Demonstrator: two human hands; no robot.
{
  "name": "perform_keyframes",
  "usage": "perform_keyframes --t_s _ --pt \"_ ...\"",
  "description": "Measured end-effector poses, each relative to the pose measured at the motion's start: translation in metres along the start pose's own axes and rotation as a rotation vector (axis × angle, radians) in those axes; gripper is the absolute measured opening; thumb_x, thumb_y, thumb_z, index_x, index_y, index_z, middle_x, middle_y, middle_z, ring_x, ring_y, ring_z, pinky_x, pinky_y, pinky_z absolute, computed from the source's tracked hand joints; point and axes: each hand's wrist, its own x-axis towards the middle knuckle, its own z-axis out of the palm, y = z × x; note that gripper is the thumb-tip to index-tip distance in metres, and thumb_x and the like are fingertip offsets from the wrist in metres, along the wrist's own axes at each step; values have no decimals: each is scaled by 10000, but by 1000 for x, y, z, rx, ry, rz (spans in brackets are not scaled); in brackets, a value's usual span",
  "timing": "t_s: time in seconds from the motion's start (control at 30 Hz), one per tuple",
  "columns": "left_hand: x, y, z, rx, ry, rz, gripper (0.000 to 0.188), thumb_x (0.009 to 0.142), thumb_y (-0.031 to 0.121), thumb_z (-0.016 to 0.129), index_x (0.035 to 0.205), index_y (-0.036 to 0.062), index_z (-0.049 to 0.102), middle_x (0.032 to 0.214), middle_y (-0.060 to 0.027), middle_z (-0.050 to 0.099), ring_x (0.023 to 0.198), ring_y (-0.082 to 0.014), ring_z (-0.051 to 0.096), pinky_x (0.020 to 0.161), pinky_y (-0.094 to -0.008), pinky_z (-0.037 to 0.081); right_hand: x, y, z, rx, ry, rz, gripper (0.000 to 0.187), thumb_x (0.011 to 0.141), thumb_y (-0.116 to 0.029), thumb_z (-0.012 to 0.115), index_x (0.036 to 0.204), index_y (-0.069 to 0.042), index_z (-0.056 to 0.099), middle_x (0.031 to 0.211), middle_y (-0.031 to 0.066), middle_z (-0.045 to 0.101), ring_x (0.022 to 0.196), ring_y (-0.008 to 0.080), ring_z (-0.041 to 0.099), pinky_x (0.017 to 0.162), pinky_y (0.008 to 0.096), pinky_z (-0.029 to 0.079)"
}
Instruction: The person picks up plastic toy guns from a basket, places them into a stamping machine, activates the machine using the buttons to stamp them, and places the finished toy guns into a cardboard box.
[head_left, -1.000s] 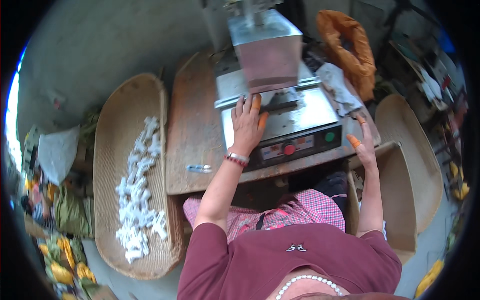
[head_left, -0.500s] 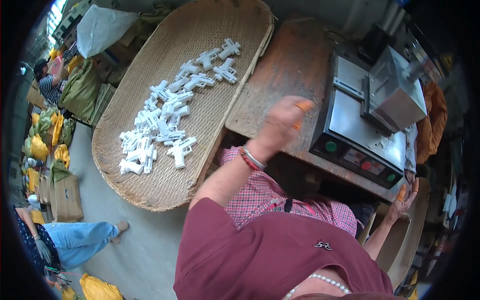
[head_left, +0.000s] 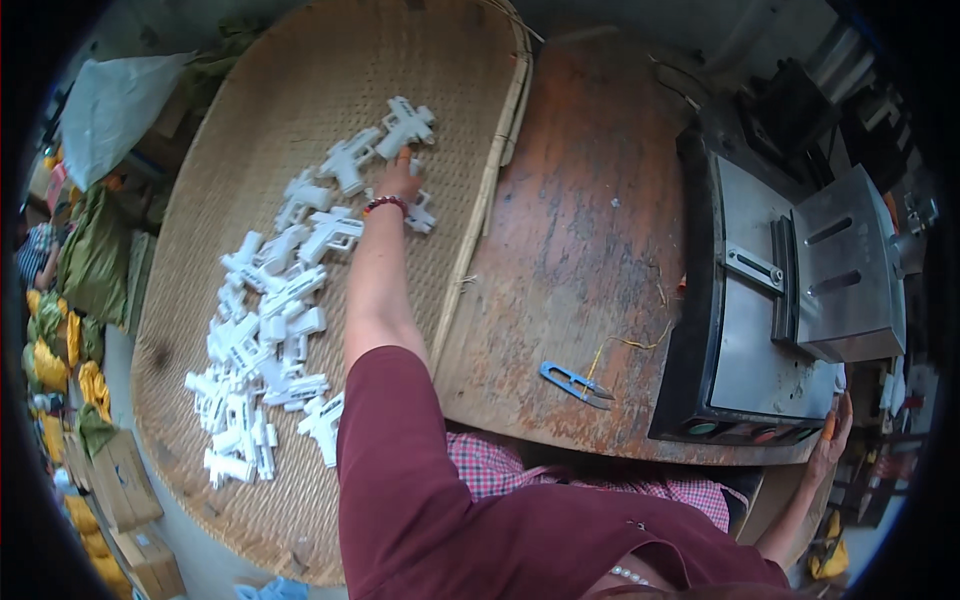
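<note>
Your left hand (head_left: pixel 400 180) was stretched far out over the woven tray (head_left: pixel 250 120), resting at the top end of the scatter of white plastic gun-shaped parts (head_left: pixel 265 330). The nearest piece (head_left: pixel 405 125) lay just beyond your fingertips, its long axis slanting up to the right, with another (head_left: pixel 348 160) just to the hand's left. Seen from behind the wrist, the fingers pointed down onto the parts; you could not tell how wide they were spread or whether they had closed on one. Your right hand (head_left: pixel 832 440) was well apart, at the front corner of the metal press machine (head_left: pixel 770 330), touching its edge and holding no part. Blue snips (head_left: pixel 577 384) lay on the wooden table (head_left: pixel 580 230).
</note>
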Motion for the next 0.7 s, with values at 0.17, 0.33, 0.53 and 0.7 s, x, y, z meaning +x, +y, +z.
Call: perform_keyframes --t_s 0.17,0.33,0.53,0.7 --pt "-35 -28 -40 -304 -46 109 811 644 216 769 1365 96 416 1207 -184 591 1102 -290 574 909 -384 461 17 -48 17 -53 -31 -49 427 967 -204 484 1353 -26 437 1337 80 485 1206 175 439 1013 292 314" --pt "-176 97 -141 -1184 89 -61 446 798 223 728 1137 94 468 1036 -80 578 909 -200 614 658 -297 530 49 -88 43 -151 -168 -34 380 952 -146 463 1313 -29 488 1367 121 478 1324 228 375 1087 320 255" --pt "-329 324 -91 -1600 -130 73 409 874 277 662 1180 65 492 1071 -92 554 950 -194 585 758 -328 509 90 -78 94 232 -180 -357 322 852 -125 599 1163 -46 565 1162 159 558 1138 317 502 970 373 373" --pt "-401 353 -54 -432 405 898 462 839 131 671 1268 45 523 1219 -130 528 1035 -303 542 894 -366 444 111 -77 99 344 47 -473 216 778 -108 668 977 -44 612 960 146 621 953 346 564 852 413 426"
